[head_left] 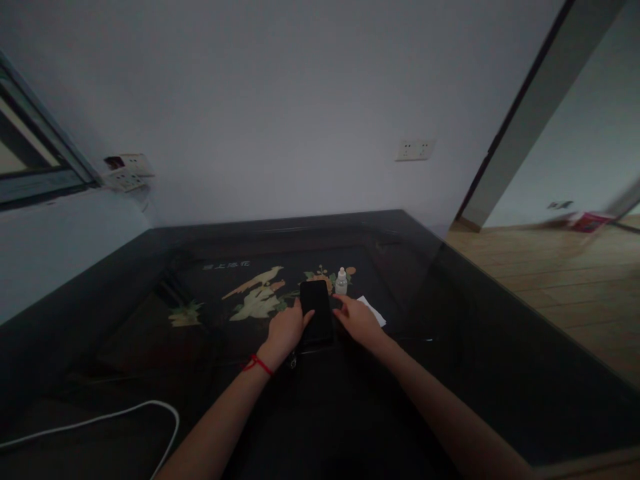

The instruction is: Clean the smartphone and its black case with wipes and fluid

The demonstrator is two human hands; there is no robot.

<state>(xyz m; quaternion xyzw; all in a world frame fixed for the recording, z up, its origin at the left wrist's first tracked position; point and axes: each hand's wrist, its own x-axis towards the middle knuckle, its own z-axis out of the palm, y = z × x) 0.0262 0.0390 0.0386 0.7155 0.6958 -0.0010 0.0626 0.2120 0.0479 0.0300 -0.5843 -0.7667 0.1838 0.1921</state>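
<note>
"How far along?"
"My left grip (286,328) already holds the smartphone (317,303), screen dark."
"Then?"
"The capped bottle (341,284) seems unheld, just beyond my right grip (363,321): half-curled, contents unclear. White paper (373,311) shows behind it."

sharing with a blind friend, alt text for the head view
A left hand holds a black phone at a dark table, the right hand near the phone. A small white-capped bottle stands beyond; white paper lies by the right hand, a white cable at lower left.
</note>
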